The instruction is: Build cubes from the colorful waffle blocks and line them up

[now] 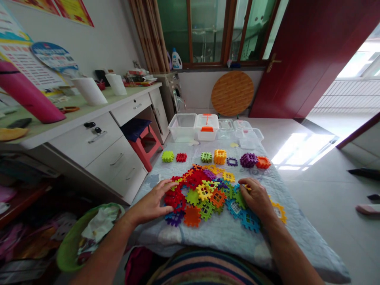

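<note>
Head view: my L hand [152,202] lies open, fingers spread on red pieces [173,196]; my R hand [257,198] curled over green pieces [240,200], can't tell if gripping. Plastic waffle blocks [202,198] heaped btw both on quilted blanket [285,237], built cubes [220,156] in row beyond, clear tubs [182,126] past them.

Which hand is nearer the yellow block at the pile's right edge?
Right. The right hand sits just left of the yellow block; the left hand lies far off, across the coloured pile.
</note>
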Tool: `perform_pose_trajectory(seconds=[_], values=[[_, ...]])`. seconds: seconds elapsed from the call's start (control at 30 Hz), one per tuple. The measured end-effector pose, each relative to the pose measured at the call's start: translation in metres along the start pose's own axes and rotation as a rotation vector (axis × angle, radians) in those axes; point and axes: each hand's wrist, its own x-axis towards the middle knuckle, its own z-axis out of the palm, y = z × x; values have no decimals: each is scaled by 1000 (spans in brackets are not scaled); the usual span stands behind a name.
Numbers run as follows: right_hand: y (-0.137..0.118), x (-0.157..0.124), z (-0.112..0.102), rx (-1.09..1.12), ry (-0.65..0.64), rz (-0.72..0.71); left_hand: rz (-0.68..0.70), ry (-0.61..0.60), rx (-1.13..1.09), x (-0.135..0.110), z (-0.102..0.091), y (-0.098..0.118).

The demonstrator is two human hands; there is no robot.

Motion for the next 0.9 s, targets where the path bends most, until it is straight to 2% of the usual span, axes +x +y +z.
perform_pose_trajectory(seconds=[0.13, 0.33, 0.57, 0.67, 0.73, 0.9], values=[[1, 0, 0, -8, -14, 5, 44, 81, -17, 6, 2, 7], [0, -1, -1, -1, -19, 7, 115, 286, 38, 14, 15, 6], [3, 0, 1, -15, -25, -1, 94, 454, -44, 32, 13, 13], [3, -1, 1, -16, -26, -3, 33, 439, -207, 39, 9, 22], [3, -1, 1, -12, -25, -2, 1, 387, -396, 44, 6, 27], [1, -1, 0, -7, -25, -11, 14, 138, -919, 63, 1, 38]])
